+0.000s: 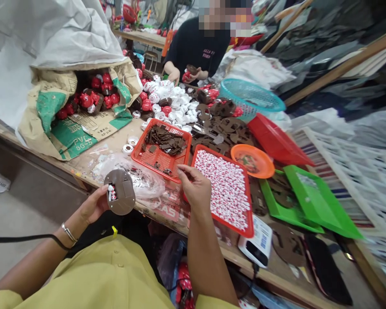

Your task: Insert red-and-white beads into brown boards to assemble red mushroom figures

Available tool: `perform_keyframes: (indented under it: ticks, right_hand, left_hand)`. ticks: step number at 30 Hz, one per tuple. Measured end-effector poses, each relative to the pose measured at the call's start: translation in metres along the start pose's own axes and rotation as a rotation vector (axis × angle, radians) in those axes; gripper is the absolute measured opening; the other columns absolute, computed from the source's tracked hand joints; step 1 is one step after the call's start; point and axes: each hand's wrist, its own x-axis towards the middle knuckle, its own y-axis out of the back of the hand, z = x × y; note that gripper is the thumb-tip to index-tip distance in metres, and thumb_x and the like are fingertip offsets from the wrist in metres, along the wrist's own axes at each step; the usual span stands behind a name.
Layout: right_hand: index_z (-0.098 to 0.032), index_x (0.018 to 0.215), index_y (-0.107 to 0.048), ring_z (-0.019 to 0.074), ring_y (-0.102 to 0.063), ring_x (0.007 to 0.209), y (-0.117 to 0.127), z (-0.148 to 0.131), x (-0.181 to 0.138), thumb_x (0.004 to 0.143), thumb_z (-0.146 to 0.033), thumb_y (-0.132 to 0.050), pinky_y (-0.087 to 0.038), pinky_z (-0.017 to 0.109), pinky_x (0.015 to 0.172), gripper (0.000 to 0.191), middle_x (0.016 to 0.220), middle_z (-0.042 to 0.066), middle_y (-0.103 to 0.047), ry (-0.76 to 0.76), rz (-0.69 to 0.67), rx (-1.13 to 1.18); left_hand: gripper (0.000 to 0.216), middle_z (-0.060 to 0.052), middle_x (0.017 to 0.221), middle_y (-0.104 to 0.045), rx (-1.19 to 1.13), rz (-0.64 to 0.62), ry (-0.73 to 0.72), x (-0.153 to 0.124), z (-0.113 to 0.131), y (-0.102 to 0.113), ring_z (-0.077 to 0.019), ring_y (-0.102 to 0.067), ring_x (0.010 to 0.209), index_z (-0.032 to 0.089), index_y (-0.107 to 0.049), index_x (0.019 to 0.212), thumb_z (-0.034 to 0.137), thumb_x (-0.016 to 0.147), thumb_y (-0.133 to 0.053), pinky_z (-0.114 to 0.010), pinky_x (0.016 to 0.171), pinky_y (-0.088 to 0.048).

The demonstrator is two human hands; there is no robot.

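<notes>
My left hand (pixel 94 205) grips the edge of a round brown plastic base (pixel 121 198) in front of the table's edge. An opening in the base holds several small white-and-red pieces (pixel 111 192). Over the near right corner of an orange-red basket (pixel 141 151), my right hand (pixel 196 185) has its thumb and fingers closed together. Whatever lies between those fingertips, if anything, is too small to make out. That basket contains thin brown plastic pieces (pixel 164 139). Just right of the hand, a red tray (pixel 251 227) is full of small white-and-red pieces (pixel 225 189).
A paper sack (pixel 83 124) with red-and-brown toys lies open at left. White parts (pixel 173 101) and brown plates (pixel 228 133) are heaped farther back. An orange bowl (pixel 266 165), green trays (pixel 318 201) and a phone (pixel 328 270) are at right. Across the table, a person (pixel 196 47) handles a toy.
</notes>
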Motion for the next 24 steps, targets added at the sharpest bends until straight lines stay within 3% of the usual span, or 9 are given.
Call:
perform_keyframes:
  ticks: [3, 7, 9, 24]
  right_hand:
    - [-0.021, 0.093, -0.074, 0.0193, -0.067, 0.083, -0.014, 0.003, -0.005, 0.085, -0.031, -0.061, -0.052, 0.033, 0.079, 0.018, 0.090, 0.005, -0.073, 0.058, -0.122, -0.010]
    - [-0.020, 0.096, -0.074, 0.0203, -0.067, 0.091, -0.052, 0.015, -0.021, 0.085, -0.017, -0.058, -0.051, 0.033, 0.085, 0.020, 0.097, 0.006, -0.074, 0.162, -0.536, -0.196]
    - [-0.018, 0.094, -0.074, 0.0220, -0.066, 0.093, -0.068, 0.023, -0.026, 0.082, -0.010, -0.057, -0.049, 0.034, 0.087, 0.022, 0.097, 0.009, -0.073, 0.177, -0.632, -0.348]
    - [-0.015, 0.087, -0.073, 0.0229, -0.065, 0.089, -0.098, 0.045, -0.030, 0.080, -0.007, -0.057, -0.049, 0.035, 0.085, 0.018, 0.093, 0.012, -0.071, 0.240, -0.655, -0.414]
  left_hand:
    - [0.023, -0.006, 0.090, -0.075, -0.016, 0.001, -0.009, 0.002, 0.001, -0.003, -0.0182, -0.070, 0.077, 0.015, -0.070, 0.096, 0.029, 0.078, -0.073, -0.025, 0.067, -0.055]
    - [0.022, -0.005, 0.088, -0.075, -0.005, 0.020, -0.020, 0.004, 0.002, -0.009, -0.0181, -0.069, 0.076, 0.016, -0.070, 0.091, 0.028, 0.073, -0.076, -0.025, 0.064, -0.055]
    - [0.020, -0.005, 0.086, -0.074, 0.015, 0.037, -0.027, 0.004, 0.002, -0.011, -0.0175, -0.069, 0.075, 0.015, -0.069, 0.088, 0.028, 0.073, -0.075, -0.023, 0.060, -0.054]
    - [0.034, -0.009, 0.096, -0.073, 0.101, 0.040, -0.049, 0.008, 0.002, -0.003, -0.0213, -0.069, 0.082, 0.014, -0.066, 0.104, 0.034, 0.078, -0.073, -0.032, 0.072, -0.057]
